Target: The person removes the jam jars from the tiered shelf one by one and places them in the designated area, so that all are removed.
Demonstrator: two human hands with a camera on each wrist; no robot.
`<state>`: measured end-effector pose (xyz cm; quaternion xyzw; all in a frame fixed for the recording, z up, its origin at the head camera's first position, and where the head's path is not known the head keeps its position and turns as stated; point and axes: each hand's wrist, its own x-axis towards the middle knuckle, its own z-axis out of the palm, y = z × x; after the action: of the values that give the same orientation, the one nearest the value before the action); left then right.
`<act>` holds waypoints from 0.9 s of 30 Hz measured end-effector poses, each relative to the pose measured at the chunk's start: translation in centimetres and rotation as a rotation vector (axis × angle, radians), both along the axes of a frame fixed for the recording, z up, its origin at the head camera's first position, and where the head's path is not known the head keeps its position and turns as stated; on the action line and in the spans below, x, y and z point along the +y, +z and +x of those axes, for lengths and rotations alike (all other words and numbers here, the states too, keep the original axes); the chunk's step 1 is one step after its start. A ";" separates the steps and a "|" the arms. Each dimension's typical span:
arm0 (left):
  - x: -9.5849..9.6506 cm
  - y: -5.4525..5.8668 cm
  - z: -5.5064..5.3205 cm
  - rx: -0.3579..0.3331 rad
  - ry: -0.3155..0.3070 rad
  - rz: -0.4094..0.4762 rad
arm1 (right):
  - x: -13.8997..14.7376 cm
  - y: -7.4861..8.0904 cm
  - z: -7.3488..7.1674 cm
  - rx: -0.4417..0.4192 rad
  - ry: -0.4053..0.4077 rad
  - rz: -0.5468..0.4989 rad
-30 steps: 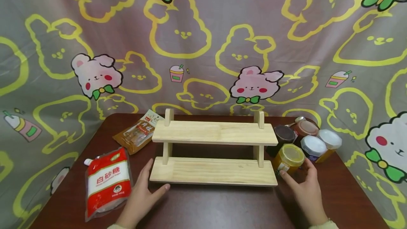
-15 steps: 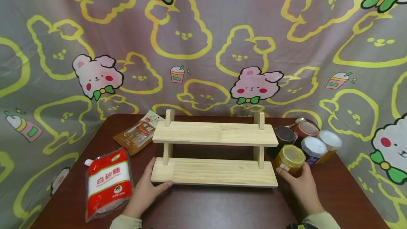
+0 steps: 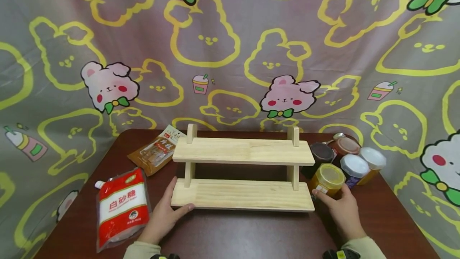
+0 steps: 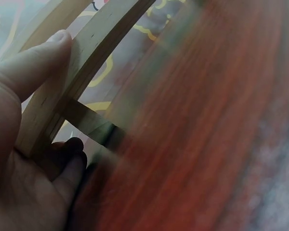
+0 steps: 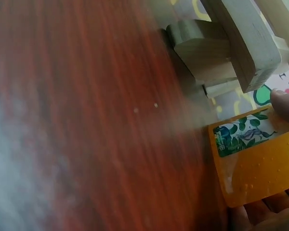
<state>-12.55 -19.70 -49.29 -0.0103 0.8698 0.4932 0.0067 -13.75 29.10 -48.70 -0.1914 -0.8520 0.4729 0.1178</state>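
A two-tier wooden shelf rack (image 3: 244, 195) stands mid-table in the head view. My left hand (image 3: 161, 217) grips the left end of its lower board. In the left wrist view the thumb (image 4: 43, 62) lies over the board (image 4: 72, 79), with fingers curled beneath. Beyond the rack's right end, my right hand (image 3: 343, 213) holds a yellow-lidded honey jar (image 3: 328, 177) between thumb and fingers. The right wrist view shows the jar's amber side (image 5: 260, 168) and leafy label, its base at or close to the tabletop. Part of that hand is out of frame there.
Behind the honey jar cluster a dark-lidded jar (image 3: 321, 153), a reddish-lidded jar (image 3: 346, 146) and two white-lidded jars (image 3: 353, 166), with a spoon (image 3: 338, 135) behind. A red-and-white sugar pouch (image 3: 123, 209) and a brown spice packet (image 3: 156, 151) lie left of the rack. A patterned curtain (image 3: 230, 71) hangs behind.
Over the last second my left hand has closed onto the lower board's end, and my right hand has settled more firmly around the honey jar. The rack has hardly shifted.
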 end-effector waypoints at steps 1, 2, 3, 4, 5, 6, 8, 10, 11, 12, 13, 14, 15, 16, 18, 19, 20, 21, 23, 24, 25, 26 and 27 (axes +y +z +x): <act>0.0 -0.1 0.1 0.007 -0.001 0.001 | 0.0 0.0 0.0 0.003 0.000 0.013; 0.0 -0.1 0.1 0.014 -0.003 0.000 | 0.1 0.1 0.0 0.003 -0.002 0.023; 0.1 -0.1 0.1 0.021 -0.005 -0.001 | 0.1 0.2 0.0 0.003 -0.005 0.033; 0.1 -0.2 0.1 0.029 -0.007 -0.001 | 0.1 0.2 0.1 0.002 -0.010 0.046; 0.2 -0.2 0.1 0.032 -0.008 0.000 | 0.2 0.4 0.1 0.002 -0.015 0.058; 0.3 -0.2 0.1 0.035 -0.009 0.005 | 0.2 0.5 0.2 0.002 -0.021 0.070; 0.4 -0.2 0.0 0.030 -0.007 0.014 | 0.1 0.7 0.3 0.012 -0.032 0.067; 0.4 -0.3 -0.1 0.023 -0.002 0.020 | 0.0 1.0 0.4 0.036 -0.036 0.060; 0.3 -0.3 -0.1 0.020 0.000 0.021 | -0.1 1.1 0.5 0.050 -0.038 0.057; 0.3 -0.3 -0.1 0.020 0.002 0.022 | -0.3 1.3 0.5 0.066 -0.039 0.050; 0.3 -0.3 -0.1 0.020 0.002 0.022 | -0.4 1.4 0.6 0.081 -0.041 0.044; 0.3 -0.3 -0.1 0.022 0.002 0.022 | -0.5 1.6 0.7 0.093 -0.044 0.043; 0.2 -0.3 -0.2 0.023 0.002 0.020 | -0.6 1.8 0.8 0.100 -0.049 0.050; 0.2 -0.3 -0.2 0.023 0.003 0.019 | -0.7 1.9 0.9 0.106 -0.051 0.053; 0.2 -0.3 -0.2 0.021 0.004 0.017 | -0.9 2.3 1.1 0.114 -0.055 0.055; 0.1 -0.3 -0.2 0.018 0.004 0.017 | -1.0 2.4 1.2 0.118 -0.057 0.055; 0.1 -0.3 -0.2 0.015 0.006 0.017 | -1.1 2.6 1.2 0.123 -0.058 0.057; 0.1 -0.3 -0.1 0.011 0.008 0.016 | -1.1 2.8 1.3 0.131 -0.056 0.056; 0.1 -0.2 -0.1 0.006 0.012 0.019 | -1.1 3.1 1.3 0.146 -0.059 0.058; 0.1 -0.2 -0.1 0.004 0.013 0.020 | -1.2 3.4 1.4 0.153 -0.062 0.059; 0.1 -0.2 0.0 0.004 0.013 0.023 | -1.2 3.6 1.4 0.159 -0.063 0.059; 0.0 -0.1 0.0 0.005 0.014 0.022 | -1.3 3.9 1.5 0.158 -0.068 0.059; 0.0 -0.1 0.1 0.006 0.013 0.021 | -1.3 4.1 1.5 0.156 -0.071 0.053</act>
<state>-12.48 -19.68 -49.39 -0.0144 0.8645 0.5025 0.0007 -12.25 27.79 -44.59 -0.1809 -0.8451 0.4592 0.2057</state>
